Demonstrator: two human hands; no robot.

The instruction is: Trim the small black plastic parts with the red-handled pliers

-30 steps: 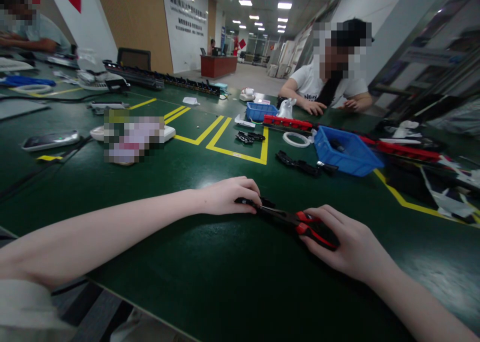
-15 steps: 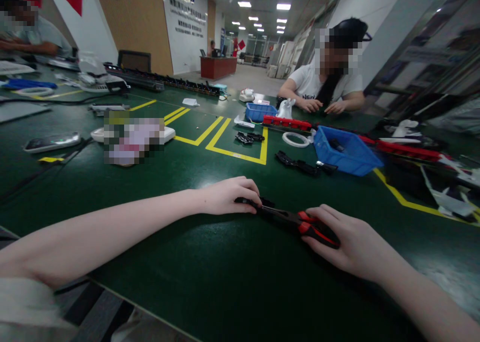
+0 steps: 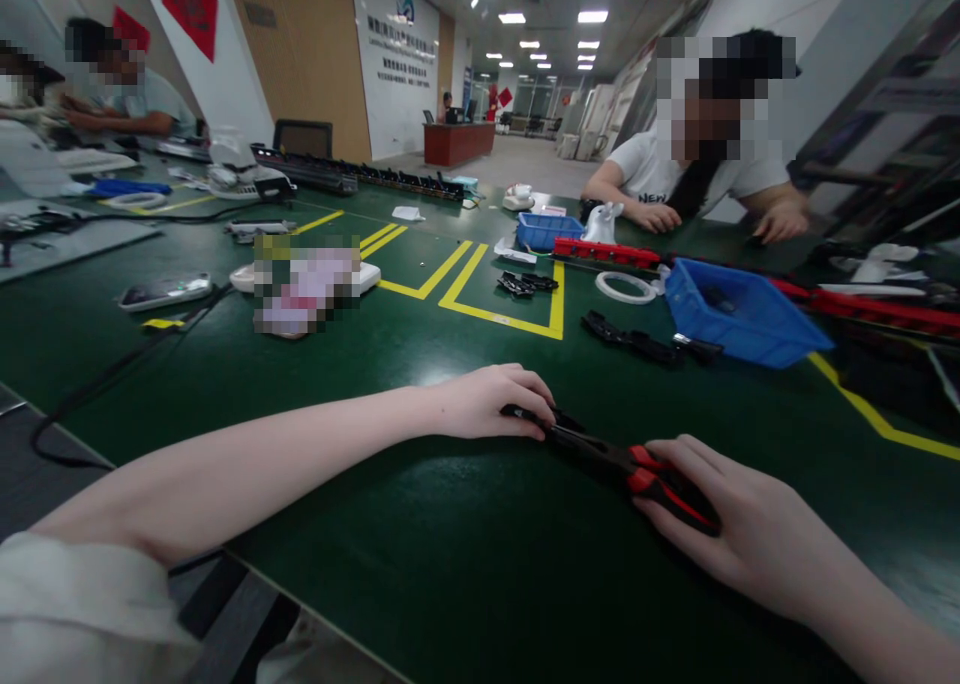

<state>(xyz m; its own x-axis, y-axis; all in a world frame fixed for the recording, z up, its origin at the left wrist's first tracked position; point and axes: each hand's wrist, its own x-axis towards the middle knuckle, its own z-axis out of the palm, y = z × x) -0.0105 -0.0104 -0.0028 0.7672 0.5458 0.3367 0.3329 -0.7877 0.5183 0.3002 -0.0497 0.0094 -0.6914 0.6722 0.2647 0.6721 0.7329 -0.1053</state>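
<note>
My left hand [image 3: 504, 402] is closed on a small black part [image 3: 517, 412], low over the green table [image 3: 450, 564]. Its fingers cover most of the part, so its exact kind is hidden. Red-and-black pliers [image 3: 643, 469] lie in the grip of my right hand [image 3: 739, 509], with the handles in the palm. Their long dark jaws point left and meet the black part at my left fingertips. Whether the jaws are clamped on it I cannot tell.
Beyond my hands lie black parts [image 3: 630, 339], a white ring [image 3: 625, 287] and a blue bin [image 3: 742, 314]. A smaller blue basket [image 3: 550, 231] and red strips [image 3: 606, 253] are farther back. A phone-like device [image 3: 165, 291] lies left. A co-worker [image 3: 697, 164] sits opposite.
The whole view has shifted, so the table and both hands appear farther right. My hands keep the same grips, the pliers still at the black part. The co-worker's hands have moved apart.
</note>
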